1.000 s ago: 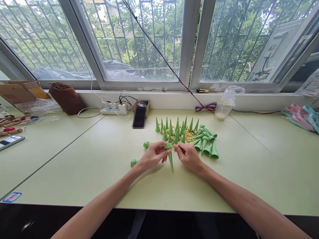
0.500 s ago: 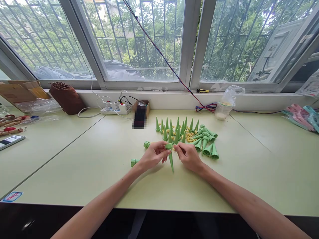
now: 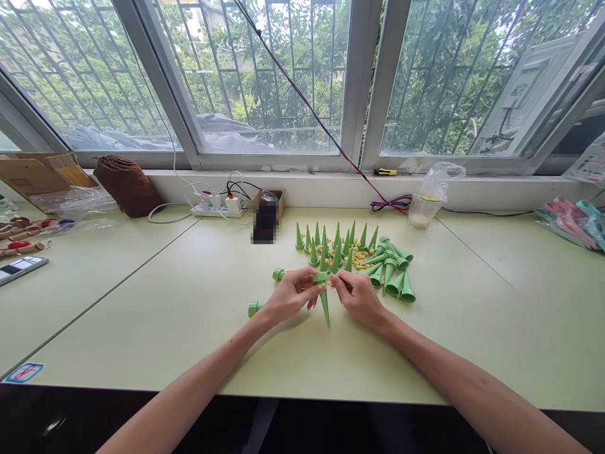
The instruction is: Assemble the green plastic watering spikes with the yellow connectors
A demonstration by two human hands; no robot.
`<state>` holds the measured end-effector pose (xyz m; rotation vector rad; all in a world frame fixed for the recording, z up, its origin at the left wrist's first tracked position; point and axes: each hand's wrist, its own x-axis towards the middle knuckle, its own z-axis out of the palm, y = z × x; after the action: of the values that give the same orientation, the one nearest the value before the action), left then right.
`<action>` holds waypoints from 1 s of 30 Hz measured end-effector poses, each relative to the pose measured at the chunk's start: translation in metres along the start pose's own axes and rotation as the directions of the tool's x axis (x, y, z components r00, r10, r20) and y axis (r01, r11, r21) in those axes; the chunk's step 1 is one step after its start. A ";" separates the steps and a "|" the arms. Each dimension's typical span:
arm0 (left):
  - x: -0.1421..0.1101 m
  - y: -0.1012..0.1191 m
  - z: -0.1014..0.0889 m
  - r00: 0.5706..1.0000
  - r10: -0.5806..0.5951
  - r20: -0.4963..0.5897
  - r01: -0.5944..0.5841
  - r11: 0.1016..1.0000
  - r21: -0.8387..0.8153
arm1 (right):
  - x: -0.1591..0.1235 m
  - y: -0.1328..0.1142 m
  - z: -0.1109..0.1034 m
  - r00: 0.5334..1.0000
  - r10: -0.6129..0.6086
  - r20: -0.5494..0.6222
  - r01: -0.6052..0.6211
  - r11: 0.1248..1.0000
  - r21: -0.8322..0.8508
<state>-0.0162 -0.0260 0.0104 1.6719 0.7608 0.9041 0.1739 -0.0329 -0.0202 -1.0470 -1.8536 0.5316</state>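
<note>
My left hand (image 3: pixel 297 293) is closed around the wide collar of a green plastic watering spike (image 3: pixel 324 306), whose point hangs down over the table. Close by on the right, my right hand (image 3: pixel 357 295) pinches a small yellow plastic piece (image 3: pixel 329 283) against the side of the collar; fingers hide most of it. Behind the hands several green spikes (image 3: pixel 299 237) stand point up, with loose yellow pieces (image 3: pixel 362 258) among them. More green spikes (image 3: pixel 407 289) lie in a heap to the right. Two capped spikes (image 3: pixel 254 308) lie partly hidden by my left hand and forearm.
At the back stand a power strip (image 3: pixel 210 209), a small box (image 3: pixel 278 200) and a plastic cup with a bag (image 3: pixel 424 208). A brown bundle (image 3: pixel 126 186) and a phone-like device (image 3: pixel 23 270) are on the left. The table's front edge (image 3: pixel 331 398) crosses below my forearms.
</note>
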 end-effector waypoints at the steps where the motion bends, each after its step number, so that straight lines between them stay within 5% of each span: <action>1: 0.000 0.000 0.000 1.000 -0.003 -0.002 0.003 1.000 -0.001 | 0.000 0.000 0.000 1.000 -0.002 -0.002 0.002 1.000 -0.002; 30: 0.000 -0.001 0.000 1.000 -0.005 -0.006 0.005 1.000 0.006 | 0.000 0.002 0.001 1.000 -0.027 -0.009 0.027 1.000 -0.008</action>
<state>-0.0161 -0.0260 0.0093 1.6720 0.7723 0.9043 0.1738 -0.0319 -0.0219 -1.0272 -1.8610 0.5035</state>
